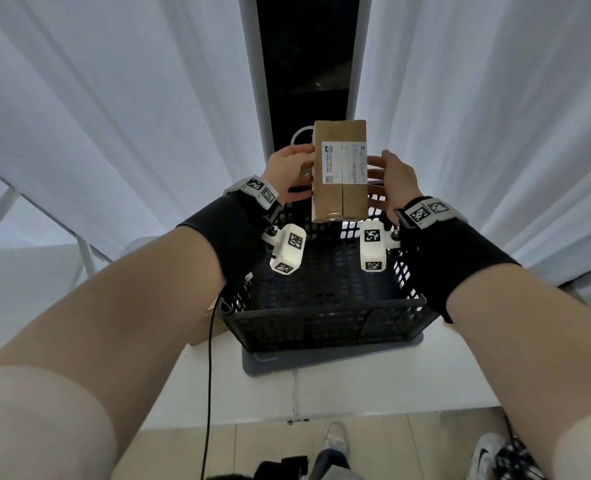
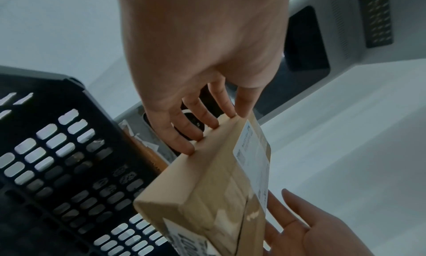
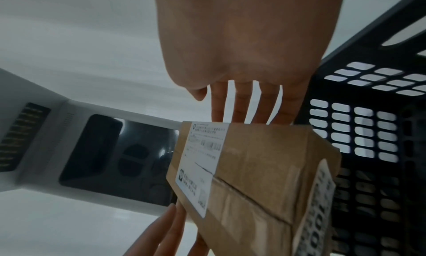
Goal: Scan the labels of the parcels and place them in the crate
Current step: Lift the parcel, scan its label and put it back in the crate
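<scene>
A brown cardboard parcel point(image 1: 339, 199) hangs above the far end of the black mesh crate point(image 1: 321, 315), white label point(image 1: 344, 162) facing up at me. My left hand point(image 1: 302, 171) presses its left side with straight fingertips point(image 2: 184, 147). My right hand point(image 1: 377, 174) presses the opposite side, its fingers point(image 3: 239, 105) straight and spread. The parcel point(image 2: 207, 187) is clamped between both hands. A white scanner unit with a dark window point(image 3: 96, 150) stands just beyond the parcel point(image 3: 265, 159). The crate point(image 2: 57, 168) lies below and beside the hands.
The crate sits on a grey mat point(image 1: 270, 362) on a white table point(image 1: 356, 386). More brown cardboard point(image 1: 214, 323) shows at the crate's left side. White curtains hang on both sides of the scanner column point(image 1: 308, 64). A black cable point(image 1: 211, 375) drops over the table edge.
</scene>
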Action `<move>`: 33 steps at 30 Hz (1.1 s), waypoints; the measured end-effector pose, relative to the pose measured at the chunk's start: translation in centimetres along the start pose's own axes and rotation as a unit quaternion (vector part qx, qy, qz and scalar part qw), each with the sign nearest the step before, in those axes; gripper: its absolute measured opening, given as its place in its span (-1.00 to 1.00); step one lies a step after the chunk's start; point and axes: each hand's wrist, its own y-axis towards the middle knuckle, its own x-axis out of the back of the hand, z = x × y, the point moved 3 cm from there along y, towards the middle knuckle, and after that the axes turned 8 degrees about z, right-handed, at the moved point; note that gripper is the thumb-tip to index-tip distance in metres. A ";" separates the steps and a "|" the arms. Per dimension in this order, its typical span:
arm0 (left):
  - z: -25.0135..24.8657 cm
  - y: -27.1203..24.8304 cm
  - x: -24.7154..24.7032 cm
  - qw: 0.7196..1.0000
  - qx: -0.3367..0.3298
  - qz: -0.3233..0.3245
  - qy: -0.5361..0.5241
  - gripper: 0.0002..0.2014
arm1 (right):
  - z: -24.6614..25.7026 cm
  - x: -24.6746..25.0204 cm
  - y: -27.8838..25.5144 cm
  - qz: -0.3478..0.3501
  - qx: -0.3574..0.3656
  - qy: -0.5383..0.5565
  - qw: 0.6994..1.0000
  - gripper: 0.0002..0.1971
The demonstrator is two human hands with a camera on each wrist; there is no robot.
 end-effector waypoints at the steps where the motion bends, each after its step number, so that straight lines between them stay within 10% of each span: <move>1: 0.7 0.6 -0.1 1.000 0.009 0.000 0.003 -0.72 | -0.7 0.4 0.6 0.001 -0.011 -0.002 1.000 -0.57; 23: 15.3 11.2 -4.2 0.975 0.219 0.037 -0.016 -0.91 | -14.2 7.6 11.1 -0.001 -0.200 -0.134 0.971 -0.81; 33: 21.0 15.0 -6.5 0.926 0.357 0.121 0.015 -0.43 | -17.4 8.4 14.0 0.079 -0.279 -0.314 0.904 -0.53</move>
